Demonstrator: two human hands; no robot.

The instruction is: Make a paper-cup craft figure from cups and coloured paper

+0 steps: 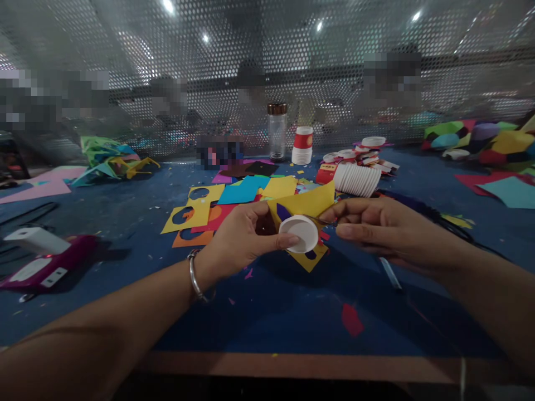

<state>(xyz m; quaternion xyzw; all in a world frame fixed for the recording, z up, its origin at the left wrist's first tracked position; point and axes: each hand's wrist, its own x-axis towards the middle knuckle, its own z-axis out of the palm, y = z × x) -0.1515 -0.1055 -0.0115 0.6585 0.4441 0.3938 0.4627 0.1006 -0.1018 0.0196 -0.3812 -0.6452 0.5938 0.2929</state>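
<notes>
My left hand (pixel 254 231) is closed on a white paper disc with a raised rim (pixel 304 235), its thumb lying over the front. A bent sheet of yellow paper (pixel 313 201) is pinched behind the disc in the same hand. To the right, my right hand (pixel 376 228) is closed on what look like small scissors (pixel 321 221), their dark thin blades at the disc's edge against the yellow paper. The fingers hide most of the scissors. Below the disc, a yellow piece with a dark hole (pixel 310 259) shows.
Yellow sheets with round holes (pixel 188 214) and a blue sheet (pixel 244 190) lie ahead. Beyond stand a glass bottle (pixel 276 133) and stacked paper cups (pixel 303 147); another cup stack (pixel 358 179) lies sideways. A purple power strip (pixel 62 262) is at left. Mesh rises behind.
</notes>
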